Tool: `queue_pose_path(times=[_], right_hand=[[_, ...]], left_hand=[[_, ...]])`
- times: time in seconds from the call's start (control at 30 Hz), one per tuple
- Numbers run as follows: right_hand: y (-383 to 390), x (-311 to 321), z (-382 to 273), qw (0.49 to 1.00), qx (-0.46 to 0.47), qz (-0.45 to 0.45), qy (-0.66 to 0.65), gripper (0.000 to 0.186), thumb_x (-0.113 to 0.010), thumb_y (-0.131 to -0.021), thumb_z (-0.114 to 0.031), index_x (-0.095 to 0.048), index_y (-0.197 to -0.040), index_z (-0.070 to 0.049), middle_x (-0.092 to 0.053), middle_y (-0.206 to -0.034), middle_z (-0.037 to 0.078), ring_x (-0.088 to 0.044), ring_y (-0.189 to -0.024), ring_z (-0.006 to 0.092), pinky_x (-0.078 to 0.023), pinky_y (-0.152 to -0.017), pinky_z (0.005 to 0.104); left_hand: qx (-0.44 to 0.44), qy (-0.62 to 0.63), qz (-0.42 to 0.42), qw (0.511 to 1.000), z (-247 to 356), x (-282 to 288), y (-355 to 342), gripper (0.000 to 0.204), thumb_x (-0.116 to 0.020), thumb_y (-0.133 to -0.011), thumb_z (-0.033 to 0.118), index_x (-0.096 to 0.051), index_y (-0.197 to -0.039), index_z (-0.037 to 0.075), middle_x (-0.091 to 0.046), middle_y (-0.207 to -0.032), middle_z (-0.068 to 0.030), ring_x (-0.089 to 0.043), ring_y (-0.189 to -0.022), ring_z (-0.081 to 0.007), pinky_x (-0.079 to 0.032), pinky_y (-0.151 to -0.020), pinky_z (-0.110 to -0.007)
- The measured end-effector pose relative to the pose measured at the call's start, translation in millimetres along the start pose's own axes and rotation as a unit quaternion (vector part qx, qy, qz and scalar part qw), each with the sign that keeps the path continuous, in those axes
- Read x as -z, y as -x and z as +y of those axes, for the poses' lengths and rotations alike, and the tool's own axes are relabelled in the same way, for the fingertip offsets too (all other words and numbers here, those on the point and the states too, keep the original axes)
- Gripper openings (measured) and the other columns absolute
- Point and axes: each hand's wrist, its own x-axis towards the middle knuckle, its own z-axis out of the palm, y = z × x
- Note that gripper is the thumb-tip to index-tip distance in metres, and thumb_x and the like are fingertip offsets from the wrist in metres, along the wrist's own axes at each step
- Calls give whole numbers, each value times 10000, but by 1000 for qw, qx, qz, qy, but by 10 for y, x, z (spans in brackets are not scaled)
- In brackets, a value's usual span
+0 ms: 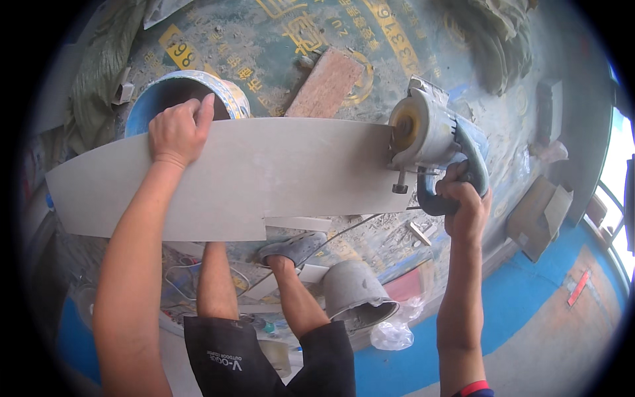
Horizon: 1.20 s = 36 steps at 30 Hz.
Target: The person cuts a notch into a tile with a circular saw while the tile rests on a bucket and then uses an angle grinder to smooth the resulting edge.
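Note:
A long pale grey board (278, 169), notched along its near edge, lies across the view over a blue-and-white bucket (228, 99). My left hand (177, 132) grips the board's far edge at the bucket, fingers curled over it. My right hand (466, 202) is closed round the handle of a grey circular cutting tool (430, 119) with a yellowish disc, which sits at the board's right end. Whether the disc is turning I cannot tell. A cord runs from the tool down toward my feet.
A reddish slab (324, 83) lies beyond the board on the dusty, printed floor covering. A grey bucket (350, 291) lies tipped near my feet, beside offcuts and plastic. A cardboard box (532, 212) is at right. Crumpled cloths (503, 40) lie at back right and far left.

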Motion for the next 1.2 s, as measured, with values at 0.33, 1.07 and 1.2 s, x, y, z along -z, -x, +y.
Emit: queue_pose_path(times=[0.33,1.07,1.2], right_hand=[[-17,39,-12,1000,-3,-27,-10,201,-558,-716,32,-548,-917,25,-515,-745,94,-468,-622,170,-446,-621,337],[-46,170,-555,989,-85,73,-94,253,-561,-778,-6,-576,-1030,14,-558,-853,80,-490,-661,157,-459,-632,339],[-261,394,-825,980,-127,119,-101,252,-583,-882,-94,-592,-1102,29,-593,-898,87,-515,-685,132,-469,-623,320]], left_hand=[[-5,-3,7,1000,6,-12,13,542,-484,-998,487,-632,-655,94,-670,-705,-181,-650,-698,-411,-489,-635,-505],[-11,-9,-51,999,17,85,-25,488,-507,-994,445,-605,-680,85,-675,-733,-170,-645,-728,-421,-486,-669,-517],[-29,-19,-45,998,-17,37,-1,453,-525,-987,422,-596,-685,91,-690,-757,-155,-652,-720,-406,-494,-678,-520]])
